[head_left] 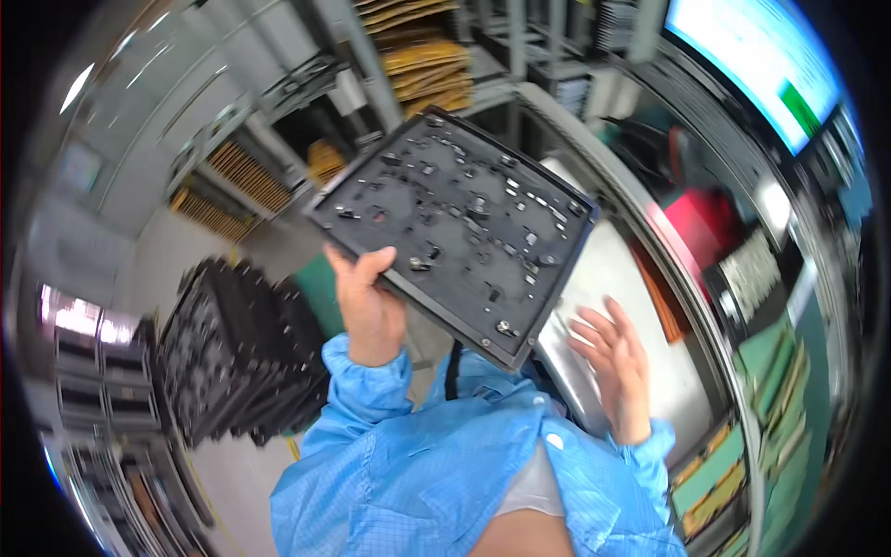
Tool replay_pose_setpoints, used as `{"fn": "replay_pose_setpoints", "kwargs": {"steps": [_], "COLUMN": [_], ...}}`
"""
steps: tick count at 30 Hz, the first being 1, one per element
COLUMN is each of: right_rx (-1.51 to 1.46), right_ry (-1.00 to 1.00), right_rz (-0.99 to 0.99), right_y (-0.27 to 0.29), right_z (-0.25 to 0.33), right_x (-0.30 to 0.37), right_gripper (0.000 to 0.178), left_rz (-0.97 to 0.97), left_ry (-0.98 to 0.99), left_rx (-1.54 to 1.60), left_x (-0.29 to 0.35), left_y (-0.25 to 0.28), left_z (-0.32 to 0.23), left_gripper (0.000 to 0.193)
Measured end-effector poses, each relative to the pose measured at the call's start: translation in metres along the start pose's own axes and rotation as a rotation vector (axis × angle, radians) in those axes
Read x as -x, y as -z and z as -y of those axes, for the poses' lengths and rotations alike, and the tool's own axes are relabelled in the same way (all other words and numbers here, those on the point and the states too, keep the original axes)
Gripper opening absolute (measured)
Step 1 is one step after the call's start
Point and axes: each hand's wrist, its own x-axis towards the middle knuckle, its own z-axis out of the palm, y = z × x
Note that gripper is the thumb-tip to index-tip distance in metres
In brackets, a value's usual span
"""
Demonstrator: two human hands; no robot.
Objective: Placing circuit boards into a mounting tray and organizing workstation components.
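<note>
A square black fixture plate (445, 218) with a raised rim, small metal clips and cut-out pockets hangs tilted in front of my chest. My left hand (369, 302) grips its near left edge, thumb on top and the other fingers mostly hidden beneath. Off the plate's right corner, my right hand (613, 362) is apart from it, fingers spread and holding nothing. Under the right hand lies a shiny metal worktop (640, 325).
A tall stack of similar black plates (246, 348) stands on the floor at left. Yellow-edged boards (427, 74) fill a rack at the back. Green boards (780, 390) stand at right, below a lit monitor (766, 60). A blurred red object (701, 227) sits beyond the worktop.
</note>
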Motion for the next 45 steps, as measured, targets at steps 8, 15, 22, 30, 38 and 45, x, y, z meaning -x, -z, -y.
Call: {"fn": "replay_pose_setpoints", "kwargs": {"steps": [8,15,22,30,38,45], "right_rx": [-0.158,0.754,1.183,0.741,-0.135,-0.191], "right_ry": [0.324,0.656,0.693,0.610,0.007,-0.052], "right_rz": [-0.363,-0.509,-0.317,-0.646,-0.618,-0.677], "right_y": [0.039,0.114,0.126,0.127,0.111,0.141], "right_z": [0.013,0.026,0.044,0.024,0.020,-0.013], "right_x": [-0.022,0.015,0.022,0.060,0.066,0.061], "right_gripper": [0.071,0.061,0.034,0.061,0.067,0.068], "left_rz": [0.520,1.146,1.007,1.211,1.309,1.266], "left_ry": [0.440,0.384,0.591,0.247,0.850,0.983], "left_rx": [-0.090,-0.171,-0.044,-0.204,-0.795,-0.944], "left_x": [-0.024,-0.069,-0.029,-0.024,-0.044,-0.039], "left_y": [-0.066,-0.154,-0.135,-0.174,-0.191,-0.160], "left_z": [0.111,0.170,0.208,0.190,0.200,0.254], "left_gripper": [0.085,0.085,0.085,0.085,0.056,0.062]}}
